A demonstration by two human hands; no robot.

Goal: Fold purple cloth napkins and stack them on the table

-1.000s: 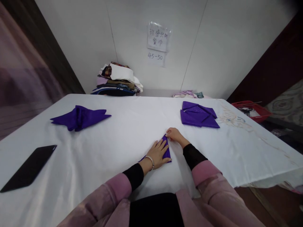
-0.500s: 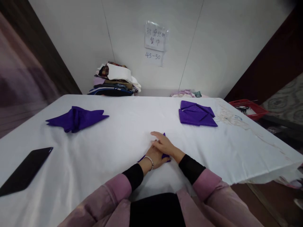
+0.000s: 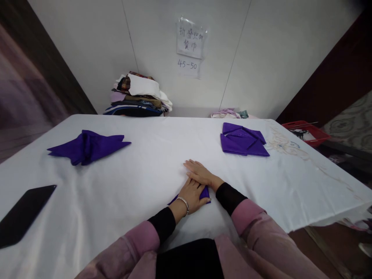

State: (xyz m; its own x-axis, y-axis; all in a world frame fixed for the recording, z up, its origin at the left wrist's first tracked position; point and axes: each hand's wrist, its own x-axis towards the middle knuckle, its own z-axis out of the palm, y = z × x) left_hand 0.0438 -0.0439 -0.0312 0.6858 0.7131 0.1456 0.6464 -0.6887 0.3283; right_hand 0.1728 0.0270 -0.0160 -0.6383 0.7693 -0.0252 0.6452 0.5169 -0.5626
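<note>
A small folded purple napkin lies on the white tablecloth in front of me, mostly hidden beneath my hands. My left hand, with a silver bracelet at its wrist, presses flat on it, fingers stretched forward and thumb out to the right. Across its fingertips rests my right hand, laid flat with fingers extended to the left, over the napkin's far part. Another purple napkin, gathered at the middle with pointed ends, lies at the left. A third purple napkin, folded into flat panels, lies at the far right.
A black tablet-like slab sits on the tablecloth at the left. Behind the table, a pile of folded clothes stands against the wall. Crumpled cloths and a red basket are beyond the right side.
My right hand has lowered and flattened over the left fingertips, and its fingers now lie extended. More purple cloth shows beside my left thumb. The view has shifted slightly.
</note>
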